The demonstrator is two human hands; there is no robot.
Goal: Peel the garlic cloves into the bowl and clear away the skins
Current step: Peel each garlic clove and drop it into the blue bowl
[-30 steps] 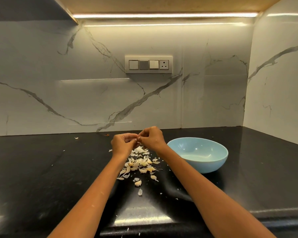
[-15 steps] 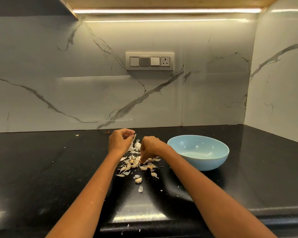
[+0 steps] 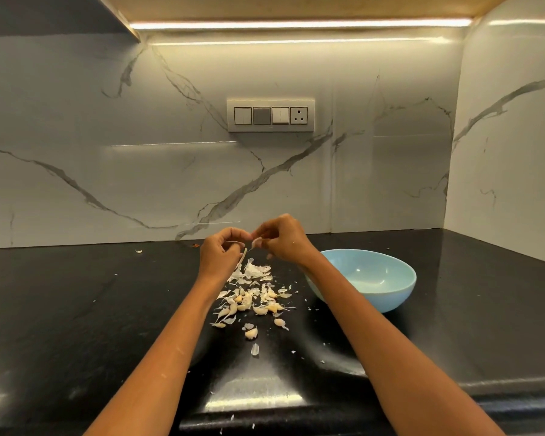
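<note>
Pale papery garlic clove (image 3: 256, 243) is pinched between left hand (image 3: 220, 256) and right hand (image 3: 283, 240), just left of the light-blue round bowl (image 3: 403, 297); loose skin could drop onto the scattered pile (image 3: 252, 297)

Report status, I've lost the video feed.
Left hand and right hand both pinch a clove above the skins. Bowl looks empty. Nothing in the way.

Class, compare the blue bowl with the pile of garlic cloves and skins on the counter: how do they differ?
The blue bowl is one smooth, rounded piece; the garlic pile is many small, ragged, whitish bits. The bowl sits right of the person's right forearm; the pile lies between both forearms. The bowl looks empty, while the pile mixes cloves with papery skins. Both rest on the black counter.
</note>
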